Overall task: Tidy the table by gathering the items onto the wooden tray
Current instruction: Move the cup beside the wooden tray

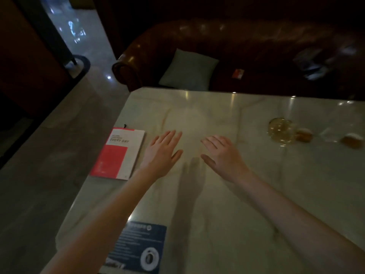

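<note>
Hands (194, 153) empty, spread above table (227, 194); glass jar (280, 131) contents unclear.

A red-and-white booklet (119, 153) printed "EVERY DAY" lies flat at the left edge of the marble table (227, 204). A dark blue card (139, 249) lies flat at the table's near-left edge. A clear glass ashtray (281, 129) sits toward the table's far right, with two blurred, brownish small items (305, 134) (353, 141) just right of it.
</note>
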The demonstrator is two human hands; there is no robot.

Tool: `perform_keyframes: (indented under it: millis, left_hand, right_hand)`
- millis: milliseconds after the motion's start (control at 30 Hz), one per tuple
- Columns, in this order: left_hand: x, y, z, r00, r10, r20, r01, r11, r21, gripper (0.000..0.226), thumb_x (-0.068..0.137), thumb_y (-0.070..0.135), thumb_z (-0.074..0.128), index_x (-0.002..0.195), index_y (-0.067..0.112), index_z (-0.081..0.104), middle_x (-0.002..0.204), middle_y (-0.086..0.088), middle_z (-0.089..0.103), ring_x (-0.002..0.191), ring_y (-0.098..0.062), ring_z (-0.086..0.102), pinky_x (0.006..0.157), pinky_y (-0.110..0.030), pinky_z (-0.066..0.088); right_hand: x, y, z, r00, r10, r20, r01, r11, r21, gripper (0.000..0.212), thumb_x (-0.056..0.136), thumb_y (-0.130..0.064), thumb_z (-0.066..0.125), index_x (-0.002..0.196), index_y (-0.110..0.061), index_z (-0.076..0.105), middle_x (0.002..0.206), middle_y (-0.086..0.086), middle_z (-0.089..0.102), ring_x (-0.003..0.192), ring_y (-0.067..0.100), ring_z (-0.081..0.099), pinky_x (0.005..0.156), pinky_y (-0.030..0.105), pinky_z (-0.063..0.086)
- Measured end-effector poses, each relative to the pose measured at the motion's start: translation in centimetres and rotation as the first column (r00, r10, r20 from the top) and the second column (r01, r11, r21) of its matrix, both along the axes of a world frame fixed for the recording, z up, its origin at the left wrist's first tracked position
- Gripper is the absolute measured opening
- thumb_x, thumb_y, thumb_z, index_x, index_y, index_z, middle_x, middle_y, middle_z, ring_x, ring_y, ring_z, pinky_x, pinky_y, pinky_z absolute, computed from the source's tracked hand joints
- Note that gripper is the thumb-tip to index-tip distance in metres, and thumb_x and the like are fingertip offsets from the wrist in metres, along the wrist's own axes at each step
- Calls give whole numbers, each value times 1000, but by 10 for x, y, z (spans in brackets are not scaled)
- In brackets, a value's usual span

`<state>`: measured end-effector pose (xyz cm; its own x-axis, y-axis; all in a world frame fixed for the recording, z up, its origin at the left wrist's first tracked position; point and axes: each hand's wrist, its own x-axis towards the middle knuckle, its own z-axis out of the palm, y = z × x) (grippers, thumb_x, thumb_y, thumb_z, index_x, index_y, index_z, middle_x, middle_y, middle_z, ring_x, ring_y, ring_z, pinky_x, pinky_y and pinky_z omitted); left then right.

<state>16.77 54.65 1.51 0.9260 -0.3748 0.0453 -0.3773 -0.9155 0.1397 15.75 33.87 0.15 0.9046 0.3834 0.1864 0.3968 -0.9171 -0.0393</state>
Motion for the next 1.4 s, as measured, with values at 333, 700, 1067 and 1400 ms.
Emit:
perform_keyframes:
  millis: [333,700,1067,1400]
  left_hand:
    - [-58,-188,34,997,-41,65,44,998,-47,58,95,42,35,145,22,16,151,-1,28,139,-17,22,110,-34,21]
    - [-103,-319,44,988,-120,95,131,984,-124,50,93,39,40,139,19,34,143,-1,42,132,-18,35,103,-33,29]
    - [-112,-373,43,978,-205,-48,197,972,-130,40,94,40,38,129,22,45,121,-5,59,109,-27,54,87,-36,42]
    - [-105,-409,39,933,-339,-120,306,924,-230,37,92,40,43,122,20,52,106,-6,67,99,-28,61,83,-41,50]
  right_hand:
    - [-62,-182,45,994,-100,36,94,987,131,47,85,-39,41,111,-7,61,102,9,67,99,29,62,87,35,48]
    - [-130,-314,57,959,-256,-126,274,947,165,47,93,-33,48,134,-11,43,132,9,52,125,27,43,101,36,35]
    - [-158,-358,58,878,-389,-279,439,888,141,38,92,-33,47,126,-17,52,124,4,58,117,21,49,92,33,40]
    - [-177,-384,59,807,-515,-288,571,805,161,33,91,-33,48,118,-17,57,116,5,62,107,22,56,84,33,44]
